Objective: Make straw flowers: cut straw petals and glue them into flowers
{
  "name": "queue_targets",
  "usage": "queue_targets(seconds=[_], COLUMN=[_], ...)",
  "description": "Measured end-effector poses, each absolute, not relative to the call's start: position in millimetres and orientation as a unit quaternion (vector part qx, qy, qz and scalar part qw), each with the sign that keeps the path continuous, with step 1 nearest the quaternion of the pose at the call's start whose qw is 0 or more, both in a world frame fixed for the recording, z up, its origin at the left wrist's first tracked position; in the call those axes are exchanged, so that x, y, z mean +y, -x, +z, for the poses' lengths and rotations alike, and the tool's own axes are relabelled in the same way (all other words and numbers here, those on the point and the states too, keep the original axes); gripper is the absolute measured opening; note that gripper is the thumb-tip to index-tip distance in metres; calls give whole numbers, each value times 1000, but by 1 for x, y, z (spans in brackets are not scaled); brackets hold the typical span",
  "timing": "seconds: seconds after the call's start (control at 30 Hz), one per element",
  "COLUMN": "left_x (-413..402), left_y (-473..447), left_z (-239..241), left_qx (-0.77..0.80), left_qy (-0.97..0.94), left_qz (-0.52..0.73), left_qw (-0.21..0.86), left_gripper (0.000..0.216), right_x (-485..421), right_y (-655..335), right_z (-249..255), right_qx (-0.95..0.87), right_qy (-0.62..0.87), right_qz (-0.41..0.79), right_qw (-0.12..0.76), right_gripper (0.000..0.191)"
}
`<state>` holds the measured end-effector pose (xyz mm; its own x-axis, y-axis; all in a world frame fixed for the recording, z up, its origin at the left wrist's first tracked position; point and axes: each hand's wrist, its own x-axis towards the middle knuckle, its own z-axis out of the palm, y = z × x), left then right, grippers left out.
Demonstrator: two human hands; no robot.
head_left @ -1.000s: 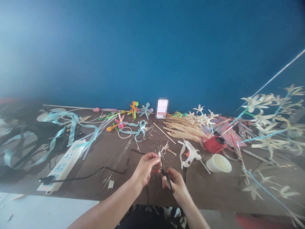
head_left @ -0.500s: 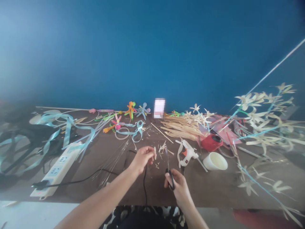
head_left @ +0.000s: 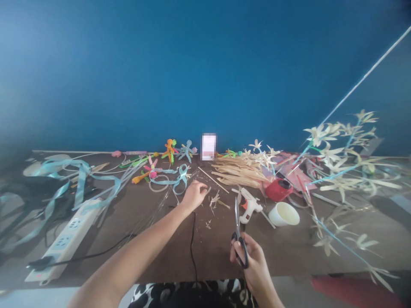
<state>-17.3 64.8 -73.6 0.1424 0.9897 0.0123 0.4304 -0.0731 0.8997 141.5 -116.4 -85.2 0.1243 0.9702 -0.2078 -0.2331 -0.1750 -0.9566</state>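
My left hand (head_left: 194,195) reaches forward over the table, its fingers pinched on a small pale strip (head_left: 209,189) that looks like dried leaf or husk. Just right of it lies a little pile of cut pale pieces (head_left: 215,199). My right hand (head_left: 253,255) is closed around the black handles of a pair of scissors (head_left: 237,216), whose blades point up and away from me. The blades appear together, beside a white glue gun (head_left: 252,207). Finer scraps (head_left: 208,224) are scattered between my hands.
Long tan husk strips (head_left: 237,173) lie at the back. A white cup (head_left: 284,214) and a red roll (head_left: 278,190) stand to the right, near pale flower stems (head_left: 334,179). Leftward are a power strip (head_left: 66,241), blue ribbon (head_left: 81,184) and pipe-cleaner figures (head_left: 169,150). A black cord (head_left: 192,248) crosses the front.
My left hand has moved forward, away from me, with the pale strip. My right hand has shifted right and nearer to me with the scissors. The whole view has turned slightly.
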Motion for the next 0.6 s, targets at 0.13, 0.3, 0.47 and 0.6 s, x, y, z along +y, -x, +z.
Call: queue_targets(seconds=[0.13, 0.3, 0.47, 0.6], left_x=[43, 37, 48, 56], left_y=[7, -6, 2, 14], left_z=[-75, -79, -76, -74], left_qx=[533, 545, 538, 537], left_qy=[-754, -793, -802, -805], left_qz=[247, 144, 137, 150], left_qw=[293, 231, 220, 202], left_gripper=[36, 25, 13, 15], right_x=[-114, -111, -112, -113], right_y=[-141, -136, -137, -140], right_z=[-82, -73, -73, -76], right_qx=[-361, -381, -377, -370], right_qy=[526, 528, 542, 543], right_qz=[563, 566, 557, 563], right_qw=[526, 505, 503, 502], right_gripper=[21, 24, 26, 24])
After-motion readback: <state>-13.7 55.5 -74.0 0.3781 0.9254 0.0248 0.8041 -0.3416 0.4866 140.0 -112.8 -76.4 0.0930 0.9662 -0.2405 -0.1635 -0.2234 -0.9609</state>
